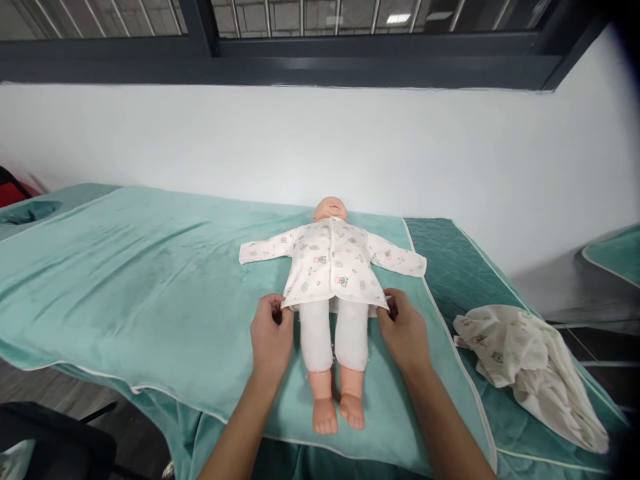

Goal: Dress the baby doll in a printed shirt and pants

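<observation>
A baby doll (326,405) lies on its back, head toward the wall and bare feet toward me. It wears a white long-sleeved baby jacket (313,263) printed with small figures, its sleeves spread out to both sides. The doll's legs look white down to about the shins. My left hand (273,330) pinches the jacket's lower left corner between thumb and fingers. At the opposite lower corner, my right hand (404,327) grips the hem the same way. Between my hands the hem lies across the tops of the doll's legs.
A green blanket (150,287) with pale edging covers the bed. To the right, a crumpled printed white cloth (530,367) rests on a darker green quilted cover (435,247). A white wall (280,140) stands behind, beneath a dark window frame (370,63). A black chair (60,440) is at lower left.
</observation>
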Motion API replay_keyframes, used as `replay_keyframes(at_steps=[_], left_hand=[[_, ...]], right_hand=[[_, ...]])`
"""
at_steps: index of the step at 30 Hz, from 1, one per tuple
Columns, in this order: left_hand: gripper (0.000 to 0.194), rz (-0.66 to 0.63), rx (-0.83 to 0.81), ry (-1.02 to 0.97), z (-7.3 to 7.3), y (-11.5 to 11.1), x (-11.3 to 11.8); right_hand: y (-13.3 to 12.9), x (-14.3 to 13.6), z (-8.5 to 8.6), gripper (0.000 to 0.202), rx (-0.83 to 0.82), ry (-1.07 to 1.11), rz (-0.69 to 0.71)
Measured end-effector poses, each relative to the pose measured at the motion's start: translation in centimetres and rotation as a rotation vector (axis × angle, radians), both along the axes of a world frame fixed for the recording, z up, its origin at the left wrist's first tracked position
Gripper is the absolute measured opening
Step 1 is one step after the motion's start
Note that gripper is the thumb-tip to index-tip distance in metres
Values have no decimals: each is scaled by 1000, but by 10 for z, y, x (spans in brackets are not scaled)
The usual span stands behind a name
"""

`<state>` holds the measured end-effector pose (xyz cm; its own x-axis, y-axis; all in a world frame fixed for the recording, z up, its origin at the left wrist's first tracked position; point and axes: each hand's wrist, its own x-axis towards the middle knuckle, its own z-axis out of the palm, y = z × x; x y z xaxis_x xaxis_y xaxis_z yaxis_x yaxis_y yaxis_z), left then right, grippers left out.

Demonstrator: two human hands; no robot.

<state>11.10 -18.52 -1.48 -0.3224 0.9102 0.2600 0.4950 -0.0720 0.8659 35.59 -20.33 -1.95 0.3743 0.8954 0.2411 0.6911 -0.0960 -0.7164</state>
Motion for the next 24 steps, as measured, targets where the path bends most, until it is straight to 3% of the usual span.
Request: replay_keyframes(at_steps=[6,11,16,20,24], left_hand=[[23,-63,37,387,-3,7,1],[3,-36,12,192,-3,3,0],[4,-8,-15,41,-2,0,-1],[5,-14,34,69,-1,0,0],[19,-173,246,149,0,1,0]], right_hand=[[-1,-7,6,35,-136,-192,15],[-3,-5,5,34,-111,-149,23],[-3,-1,0,31,-46,-128,-17],[-3,-3,-2,45,189,-170,31],[-1,-3,-1,50,427,-309,266]])
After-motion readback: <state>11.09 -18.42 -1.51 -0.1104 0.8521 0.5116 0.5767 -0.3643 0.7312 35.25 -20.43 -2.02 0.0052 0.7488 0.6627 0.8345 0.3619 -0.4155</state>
